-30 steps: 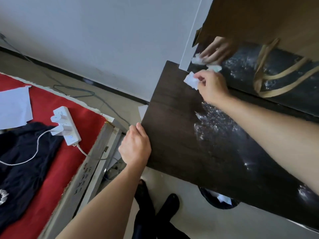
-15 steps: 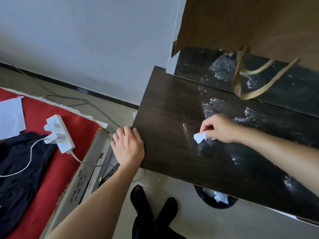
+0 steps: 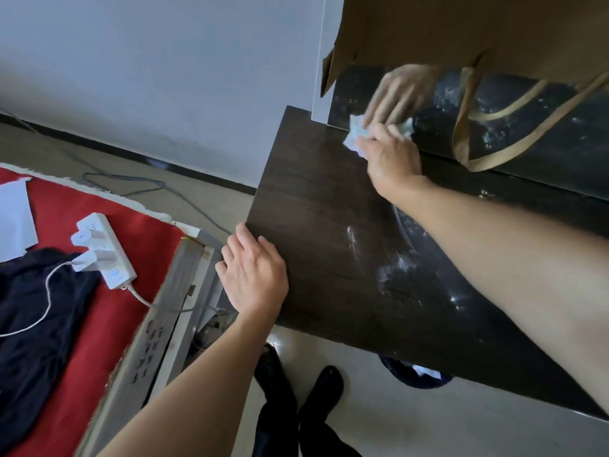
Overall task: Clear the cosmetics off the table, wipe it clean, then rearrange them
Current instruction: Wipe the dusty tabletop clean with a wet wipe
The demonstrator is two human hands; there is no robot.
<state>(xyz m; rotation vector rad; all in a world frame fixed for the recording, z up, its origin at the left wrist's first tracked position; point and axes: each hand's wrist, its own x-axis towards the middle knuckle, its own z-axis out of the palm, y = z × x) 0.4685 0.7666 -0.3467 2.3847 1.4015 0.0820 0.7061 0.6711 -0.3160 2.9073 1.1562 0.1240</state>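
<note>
The dark wooden table (image 3: 316, 199) carries pale smears and dusty streaks in its middle. My right hand (image 3: 392, 159) is at the far back of the top, closed on a crumpled white tissue (image 3: 354, 136) pressed against the surface by a mirror (image 3: 543, 133). The mirror shows that hand's reflection. My left hand (image 3: 252, 275) lies flat on the table's near left corner, fingers apart, holding nothing. No cosmetics are visible on the table.
A brown paper bag (image 3: 461, 31) with tan handles hangs over the mirror at the back. To the left is a red-covered surface (image 3: 108, 318) with a white power strip (image 3: 105, 252), dark clothing and paper. Under the table's front edge sits a dark bin (image 3: 415, 374).
My right hand swept the tissue from the back edge toward the table's middle, then returned to the far back by the mirror. My left hand stayed at the near left corner.
</note>
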